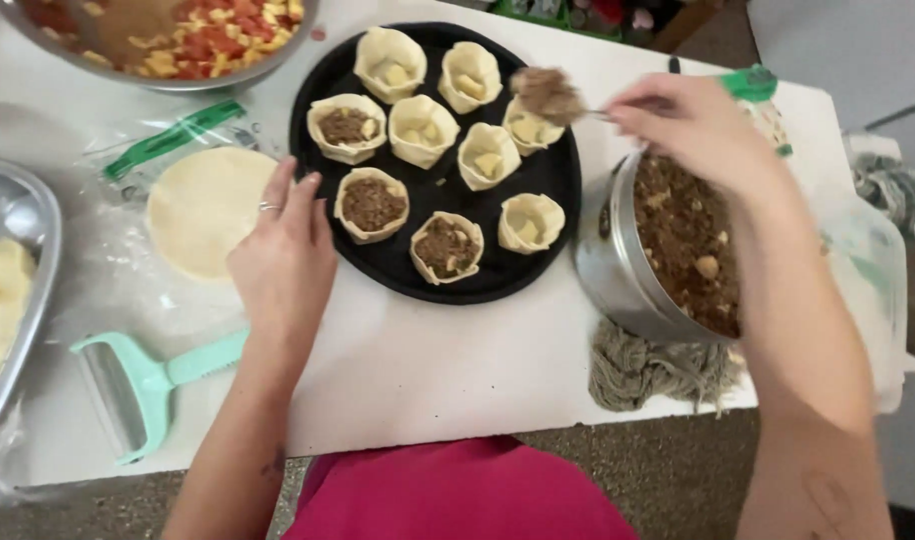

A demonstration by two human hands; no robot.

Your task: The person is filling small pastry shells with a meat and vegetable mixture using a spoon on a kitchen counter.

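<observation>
our right hand (693,125) pinches a spoon heaped with brown minced filling (548,94), held over a pale dough cup (531,127) on the round black tray (558,190). our left hand (283,255) rests open, holding nothing, at the tray's near edge. we judge it best to keep the spoon low and centred, so crumbs fall inside the cup. the metal pot of filling (678,245) sits just under the right hand.

The light is bright and even, and my white surface (428,380) looks almost washed out. Around the black tray (378,262) shadows are soft and weak. My right hand (693,125), just right of the tray, is blurred by motion. The whole picture is slightly soft.
</observation>
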